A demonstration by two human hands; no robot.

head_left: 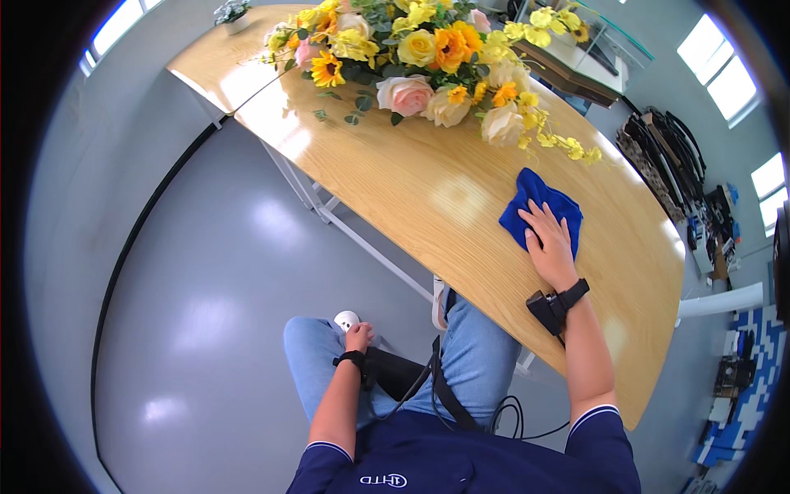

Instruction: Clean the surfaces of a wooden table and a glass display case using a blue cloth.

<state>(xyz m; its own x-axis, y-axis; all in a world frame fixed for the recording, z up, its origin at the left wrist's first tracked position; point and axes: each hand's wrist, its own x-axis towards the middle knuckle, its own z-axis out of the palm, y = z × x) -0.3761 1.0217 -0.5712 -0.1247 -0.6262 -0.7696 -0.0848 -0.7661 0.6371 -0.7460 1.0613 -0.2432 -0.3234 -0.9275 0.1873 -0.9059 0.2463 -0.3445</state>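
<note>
My right hand (550, 240) lies on a crumpled dark blue cloth (527, 191) on the light wood table (395, 181). Its fingers are spread flat, pressing the cloth against the tabletop. A black strap with a small black box (546, 311) circles that wrist. Away from the table, my left hand (359, 336) is down by my left knee, with a black band on its wrist. Its fingers are small and partly hidden, so I cannot make out their pose. Just beyond it shows a rounded white thing with dark dots (347, 319), perhaps a shoe tip.
A large arrangement of yellow, orange and pink flowers (415, 70) covers the table's far side. A small potted plant (234, 15) stands at the far left. Black cables (514, 416) loop beside my right thigh. Dark items (671, 156) stand along the right wall.
</note>
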